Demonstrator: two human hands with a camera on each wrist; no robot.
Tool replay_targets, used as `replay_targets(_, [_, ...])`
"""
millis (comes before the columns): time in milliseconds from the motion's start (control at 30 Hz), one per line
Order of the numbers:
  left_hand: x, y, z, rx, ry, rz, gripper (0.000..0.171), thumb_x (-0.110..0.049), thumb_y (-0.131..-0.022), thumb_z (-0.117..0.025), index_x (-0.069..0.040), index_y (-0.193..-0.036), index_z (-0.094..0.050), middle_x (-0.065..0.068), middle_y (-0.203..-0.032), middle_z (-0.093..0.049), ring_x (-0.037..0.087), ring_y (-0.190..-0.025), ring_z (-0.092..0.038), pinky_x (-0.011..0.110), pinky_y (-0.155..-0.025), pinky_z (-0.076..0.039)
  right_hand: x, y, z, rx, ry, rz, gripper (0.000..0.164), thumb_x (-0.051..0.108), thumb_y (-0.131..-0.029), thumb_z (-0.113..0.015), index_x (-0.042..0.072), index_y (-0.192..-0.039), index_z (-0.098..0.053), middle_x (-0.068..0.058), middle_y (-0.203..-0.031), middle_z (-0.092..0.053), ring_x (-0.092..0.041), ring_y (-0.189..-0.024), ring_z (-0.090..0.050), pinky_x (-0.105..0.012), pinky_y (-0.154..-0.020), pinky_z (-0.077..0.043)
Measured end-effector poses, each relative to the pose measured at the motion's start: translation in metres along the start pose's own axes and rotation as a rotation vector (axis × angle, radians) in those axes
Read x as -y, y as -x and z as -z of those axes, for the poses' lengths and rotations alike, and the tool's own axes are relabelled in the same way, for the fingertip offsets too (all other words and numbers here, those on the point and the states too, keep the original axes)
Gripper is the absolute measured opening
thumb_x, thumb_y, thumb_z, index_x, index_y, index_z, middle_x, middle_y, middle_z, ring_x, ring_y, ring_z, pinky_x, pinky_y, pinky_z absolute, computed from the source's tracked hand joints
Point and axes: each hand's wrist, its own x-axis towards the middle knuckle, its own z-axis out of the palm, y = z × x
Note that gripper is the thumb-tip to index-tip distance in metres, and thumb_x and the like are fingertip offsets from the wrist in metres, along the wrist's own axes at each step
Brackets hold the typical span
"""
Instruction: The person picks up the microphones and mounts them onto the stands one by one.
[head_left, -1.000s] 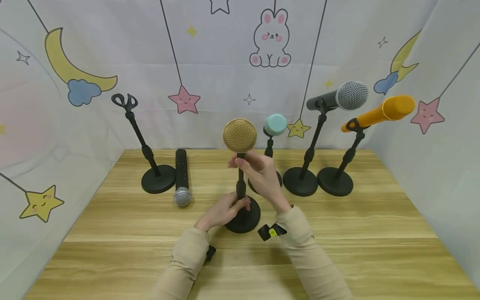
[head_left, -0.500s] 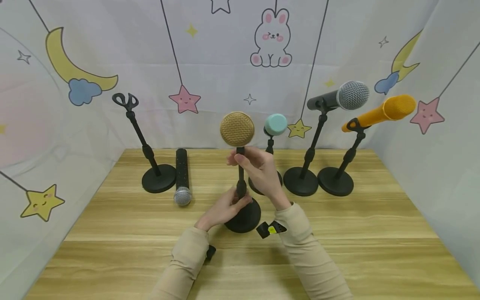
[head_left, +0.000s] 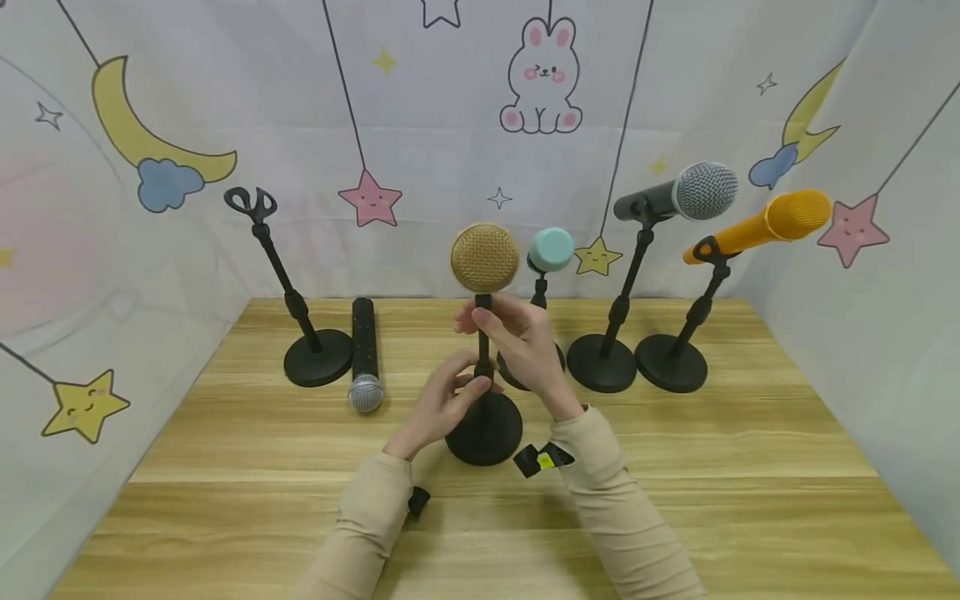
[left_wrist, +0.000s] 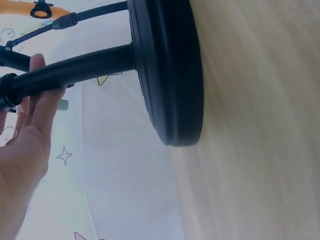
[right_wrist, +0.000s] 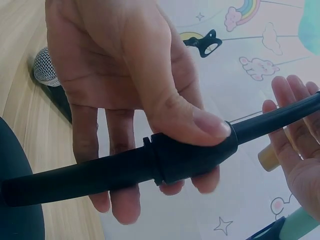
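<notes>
A gold microphone (head_left: pixel 484 258) with a mesh head sits atop a black desk microphone stand (head_left: pixel 483 429) in the middle of the wooden table. My left hand (head_left: pixel 438 408) holds the stand at its thicker collar, as the right wrist view shows, with the thumb (right_wrist: pixel 212 125) across the collar (right_wrist: pixel 195 156). Higher up, just below the gold head, my right hand (head_left: pixel 525 337) holds the upper rod between thumb and fingers. The left wrist view catches the round base (left_wrist: pixel 172 75) and lower post, with the left hand (left_wrist: pixel 30 135) beside the post.
Behind stand a mint microphone (head_left: pixel 551 249), a black-and-silver microphone (head_left: pixel 705 192) and an orange microphone (head_left: pixel 795 217), each on a stand. At left are a bare-clip stand (head_left: pixel 317 358) and a lying black microphone (head_left: pixel 363 342). A patterned cloth (head_left: pixel 435 108) hangs behind.
My left hand has moved up from the lower post near the base to the collar. The gold head rose a little, swung left, then came back right. My right hand stayed on the upper rod.
</notes>
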Motion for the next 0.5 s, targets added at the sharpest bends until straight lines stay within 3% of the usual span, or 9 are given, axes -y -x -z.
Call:
replay_targets(167, [0.0015,0.0012,0.0042,0.052,-0.015,-0.044,0.031,0.001,-0.092,-0.041,0.007,-0.122,-0.045,0.026,-0.116,-0.045,0.041,-0.088,-0.060,0.047,-0.081,-0.047,-0.0001,0.0008,0.0005,-0.001,0.020,-0.014,0.022,0.016,-0.090,-0.051,-0.003,-0.097,-0.061,-0.024,-0.087,-0.064,-0.023,-0.080,-0.065,-0.038,-0.072,-0.052])
replay_targets(333, [0.0019,0.0012,0.0061,0.039,-0.029,-0.009,0.031,-0.003,-0.092,-0.041,0.002,-0.122,-0.045,0.023,-0.118,-0.049,0.034,-0.090,-0.061,0.043,-0.086,-0.047,0.0004,0.0007,0.0007,-0.004,0.024,-0.010,0.021,0.014,-0.091,-0.051,-0.003,-0.097,-0.060,-0.024,-0.086,-0.064,-0.025,-0.080,-0.065,-0.038,-0.071,-0.051])
replay_targets(500, [0.0023,0.0021,0.0071,0.045,-0.018,-0.016,0.029,-0.002,-0.092,-0.040,0.002,-0.120,-0.043,0.022,-0.111,-0.053,0.037,-0.090,-0.060,0.040,-0.091,-0.045,-0.0003,0.0004,0.0004,0.003,0.013,0.006,0.021,0.013,-0.090,-0.051,-0.005,-0.098,-0.059,-0.025,-0.086,-0.063,-0.026,-0.080,-0.065,-0.040,-0.074,-0.051])
